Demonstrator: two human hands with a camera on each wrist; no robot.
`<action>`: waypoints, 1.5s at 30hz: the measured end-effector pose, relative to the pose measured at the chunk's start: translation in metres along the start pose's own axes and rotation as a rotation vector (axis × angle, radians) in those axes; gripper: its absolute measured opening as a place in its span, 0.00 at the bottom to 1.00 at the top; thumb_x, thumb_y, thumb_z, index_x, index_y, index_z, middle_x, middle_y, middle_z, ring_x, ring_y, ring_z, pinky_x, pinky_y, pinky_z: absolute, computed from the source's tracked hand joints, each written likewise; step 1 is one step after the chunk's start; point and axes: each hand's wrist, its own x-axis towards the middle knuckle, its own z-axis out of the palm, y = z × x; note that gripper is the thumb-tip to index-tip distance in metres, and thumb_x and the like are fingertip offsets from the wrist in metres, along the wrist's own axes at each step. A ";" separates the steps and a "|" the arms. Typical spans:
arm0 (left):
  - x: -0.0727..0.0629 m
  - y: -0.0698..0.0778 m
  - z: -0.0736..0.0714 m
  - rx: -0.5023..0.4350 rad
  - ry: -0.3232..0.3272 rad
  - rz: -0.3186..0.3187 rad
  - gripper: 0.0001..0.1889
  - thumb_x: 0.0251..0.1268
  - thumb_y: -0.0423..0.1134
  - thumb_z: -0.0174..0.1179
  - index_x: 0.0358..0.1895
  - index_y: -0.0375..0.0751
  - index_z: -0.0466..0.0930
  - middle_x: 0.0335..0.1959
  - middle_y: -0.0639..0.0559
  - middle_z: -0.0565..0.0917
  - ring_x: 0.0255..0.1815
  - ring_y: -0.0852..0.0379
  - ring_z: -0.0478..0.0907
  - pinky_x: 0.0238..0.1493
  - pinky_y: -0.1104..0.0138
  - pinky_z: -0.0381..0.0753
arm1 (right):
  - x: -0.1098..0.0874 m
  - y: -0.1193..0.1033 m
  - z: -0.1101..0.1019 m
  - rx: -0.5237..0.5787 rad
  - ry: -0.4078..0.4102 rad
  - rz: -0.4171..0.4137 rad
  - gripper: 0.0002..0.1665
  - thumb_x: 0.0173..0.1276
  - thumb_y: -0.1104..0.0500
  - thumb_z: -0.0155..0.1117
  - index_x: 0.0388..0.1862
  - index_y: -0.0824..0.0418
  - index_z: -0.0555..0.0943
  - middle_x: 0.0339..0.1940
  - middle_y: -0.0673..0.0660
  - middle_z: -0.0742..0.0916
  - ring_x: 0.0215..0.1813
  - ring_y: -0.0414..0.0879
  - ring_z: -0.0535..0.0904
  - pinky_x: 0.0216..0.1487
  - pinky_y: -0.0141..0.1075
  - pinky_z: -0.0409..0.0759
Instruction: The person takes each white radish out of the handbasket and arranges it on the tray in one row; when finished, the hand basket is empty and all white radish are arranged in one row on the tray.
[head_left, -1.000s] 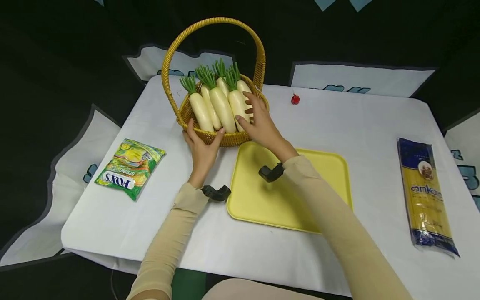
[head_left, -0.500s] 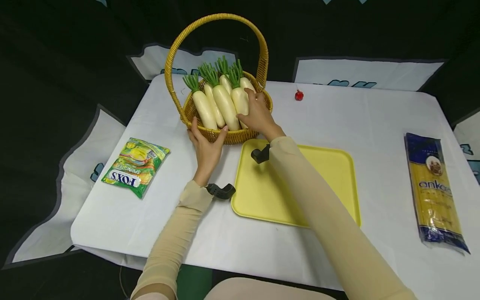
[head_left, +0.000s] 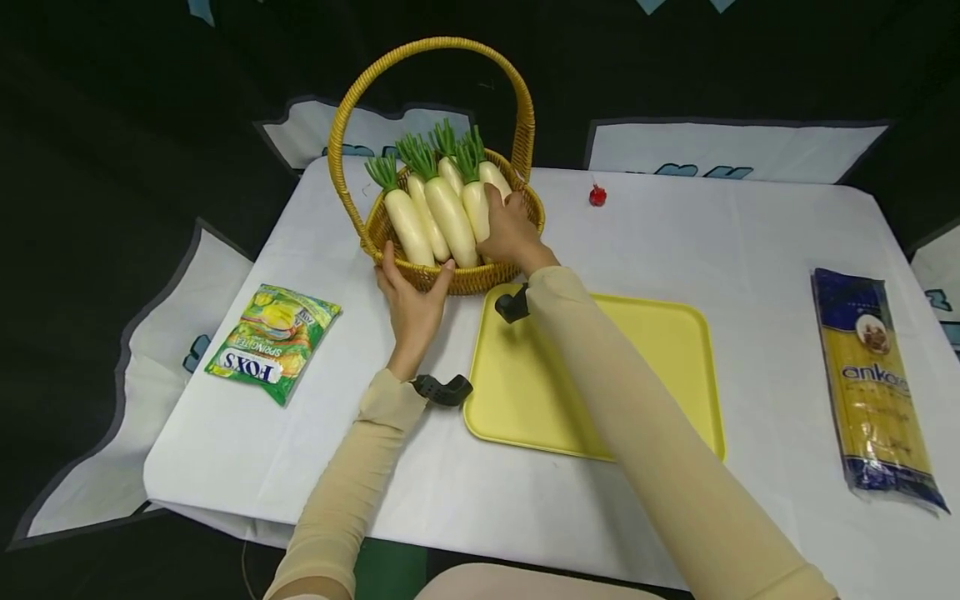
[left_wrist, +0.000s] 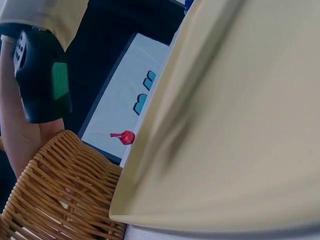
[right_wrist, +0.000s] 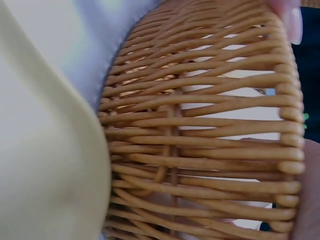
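Observation:
Several white radishes with green stems lean in the yellow wicker basket (head_left: 471,283) in the head view. My left hand (head_left: 415,317) holds the basket's near rim, thumb and forefinger spread along it. Inside the basket's right side, my right hand (head_left: 513,235) grips the front right white radish (head_left: 474,202), its thumb at the radish's left side and its other fingers largely hidden. The left wrist view shows the basket's woven side (left_wrist: 65,185) with the right hand (left_wrist: 22,140) reaching over it. A fingertip (right_wrist: 295,25) hooks over the rim in the right wrist view.
A yellow tray (head_left: 660,367) lies right in front of the basket, under the right forearm. A green FOX'S candy bag (head_left: 273,342) lies at left, a pasta packet (head_left: 877,387) at far right. A red lollipop (head_left: 597,196) lies near the table's back edge.
The right hand has moved from hovering open beside the front right radish to closing its fingers round it. The left hand stays at the basket rim. The whole view has shifted slightly.

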 end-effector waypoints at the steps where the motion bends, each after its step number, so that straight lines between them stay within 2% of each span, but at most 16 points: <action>1: 0.000 -0.001 -0.001 0.004 0.004 0.004 0.52 0.46 0.72 0.53 0.70 0.63 0.34 0.72 0.37 0.32 0.70 0.33 0.45 0.61 0.41 0.57 | 0.001 -0.001 0.001 -0.016 -0.008 0.005 0.53 0.57 0.55 0.62 0.73 0.49 0.39 0.68 0.66 0.55 0.67 0.58 0.58 0.53 0.48 0.72; 7: 0.001 -0.004 -0.004 0.022 0.021 0.014 0.50 0.46 0.72 0.52 0.70 0.66 0.33 0.72 0.38 0.34 0.69 0.33 0.48 0.61 0.41 0.58 | 0.005 -0.004 0.006 -0.089 0.005 0.006 0.56 0.56 0.52 0.64 0.73 0.46 0.38 0.68 0.65 0.56 0.65 0.58 0.61 0.51 0.47 0.73; 13: 0.002 -0.004 -0.007 0.034 0.035 0.020 0.50 0.46 0.72 0.53 0.70 0.65 0.34 0.71 0.38 0.36 0.68 0.34 0.50 0.60 0.42 0.59 | 0.006 -0.005 0.008 -0.098 0.025 -0.014 0.54 0.55 0.53 0.64 0.72 0.41 0.40 0.66 0.61 0.60 0.62 0.56 0.64 0.48 0.47 0.74; 20: 0.003 -0.004 -0.008 0.043 0.041 0.021 0.51 0.45 0.73 0.52 0.70 0.63 0.35 0.71 0.37 0.38 0.66 0.32 0.54 0.58 0.42 0.62 | 0.007 -0.007 0.008 -0.092 0.026 -0.032 0.52 0.56 0.56 0.61 0.71 0.33 0.43 0.61 0.59 0.64 0.53 0.53 0.67 0.41 0.43 0.73; 27: 0.002 -0.006 -0.007 0.047 0.044 0.025 0.51 0.46 0.73 0.52 0.70 0.62 0.36 0.71 0.36 0.37 0.66 0.30 0.53 0.58 0.40 0.60 | 0.007 -0.008 0.007 -0.085 0.019 -0.005 0.51 0.56 0.55 0.61 0.70 0.31 0.43 0.62 0.60 0.63 0.55 0.54 0.66 0.40 0.43 0.72; 34: 0.002 -0.005 -0.006 0.059 0.048 0.032 0.50 0.46 0.72 0.53 0.70 0.62 0.37 0.70 0.36 0.39 0.66 0.30 0.53 0.58 0.40 0.60 | 0.007 -0.008 0.006 -0.090 0.018 0.019 0.52 0.54 0.55 0.62 0.70 0.31 0.43 0.62 0.59 0.63 0.54 0.54 0.67 0.36 0.42 0.72; 39: 0.003 -0.006 -0.003 0.061 0.056 0.043 0.50 0.46 0.72 0.52 0.70 0.61 0.38 0.70 0.35 0.41 0.64 0.31 0.56 0.57 0.41 0.62 | 0.008 -0.006 0.005 -0.048 0.023 0.044 0.52 0.54 0.54 0.63 0.69 0.30 0.44 0.66 0.61 0.60 0.60 0.57 0.64 0.41 0.45 0.73; 42: 0.003 -0.006 -0.001 0.064 0.058 0.046 0.50 0.45 0.73 0.52 0.70 0.61 0.39 0.69 0.36 0.43 0.62 0.32 0.60 0.56 0.42 0.64 | 0.008 -0.003 0.002 0.017 0.021 0.062 0.51 0.53 0.54 0.64 0.69 0.29 0.46 0.67 0.61 0.59 0.62 0.59 0.63 0.43 0.45 0.71; 45: 0.002 -0.005 0.000 0.071 0.057 0.042 0.50 0.45 0.73 0.53 0.70 0.62 0.38 0.69 0.35 0.43 0.61 0.33 0.61 0.56 0.43 0.65 | 0.007 -0.001 -0.002 0.111 0.006 0.065 0.51 0.52 0.56 0.64 0.69 0.30 0.48 0.67 0.61 0.59 0.60 0.59 0.63 0.40 0.42 0.68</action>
